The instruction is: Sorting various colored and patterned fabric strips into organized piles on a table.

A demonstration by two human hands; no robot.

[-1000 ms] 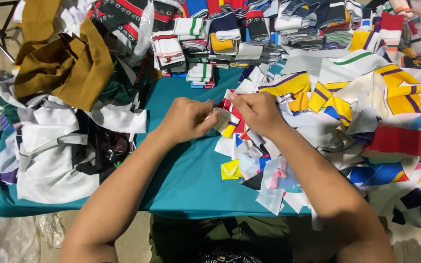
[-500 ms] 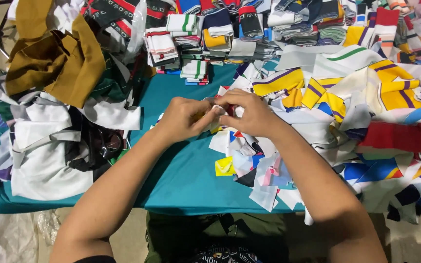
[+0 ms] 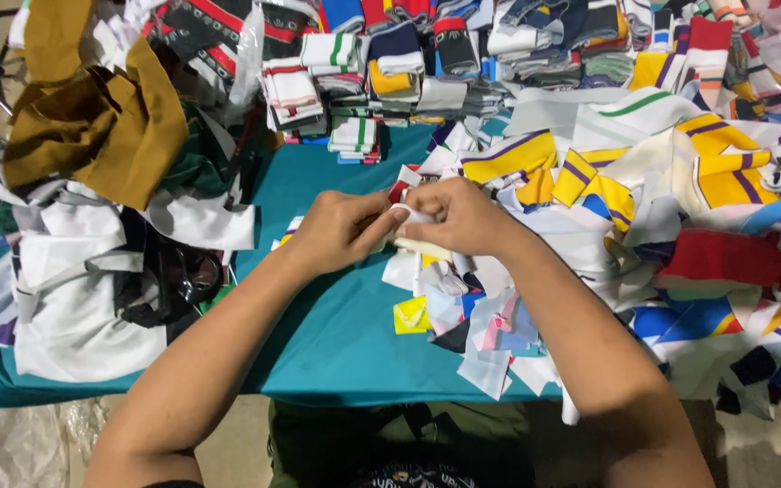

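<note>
Both hands met over the teal tablecloth (image 3: 336,334): the left hand (image 3: 341,230) and the right hand (image 3: 463,215) each pinched 1 small white fabric scrap (image 3: 411,217), stretched between their fingertips. Just below the grip lay a yellow scrap (image 3: 410,315) among loose pale cuttings (image 3: 485,330). Right of it spread yellow-and-purple striped pieces (image 3: 589,176). Left of it sat white cloth (image 3: 74,289) and a mustard-brown cloth (image 3: 101,126). Beyond it stood folded striped cuffs (image 3: 354,136).

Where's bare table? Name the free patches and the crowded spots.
Bare teal cloth lies below the left hand, between the white fabric pile and the small scraps. A narrower strip runs up toward the folded stacks. The cut pieces on the right and the far edge are crowded.
</note>
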